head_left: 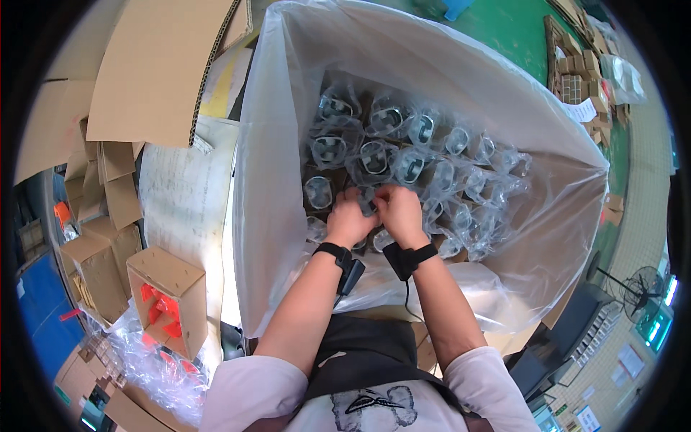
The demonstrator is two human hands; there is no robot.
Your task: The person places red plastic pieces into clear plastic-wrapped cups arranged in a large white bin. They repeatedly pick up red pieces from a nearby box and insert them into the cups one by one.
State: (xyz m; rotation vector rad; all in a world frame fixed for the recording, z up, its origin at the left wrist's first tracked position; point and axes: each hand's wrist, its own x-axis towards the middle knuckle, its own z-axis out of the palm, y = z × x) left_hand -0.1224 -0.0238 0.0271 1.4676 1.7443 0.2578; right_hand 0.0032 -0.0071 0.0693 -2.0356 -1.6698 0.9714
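Both my hands are close together inside a large carton lined with a clear plastic sheet [270, 194]. Rows of shiny, ring-shaped metal parts [374, 157], each in a clear plastic bag, stand in the carton. My left hand [350, 219] and my right hand [400, 212] pinch a dark grey piece with clear plastic [368, 201] from either side. Its exact kind is hidden by my fingers. Just beyond my fingertips stands a bagged metal part [410, 168]; another bagged part [317, 192] is left of my left hand. Both wrists wear black straps with small boxes.
Cardboard sheets [158, 68] rise at the far left beside a worn pale tabletop [183, 191]. Nearer on the left are an open carton with orange pieces [180, 277] and crumpled clear plastic [162, 374]. A floor fan [637, 291] stands at the right, and stacked small cartons [579, 83] at the far right.
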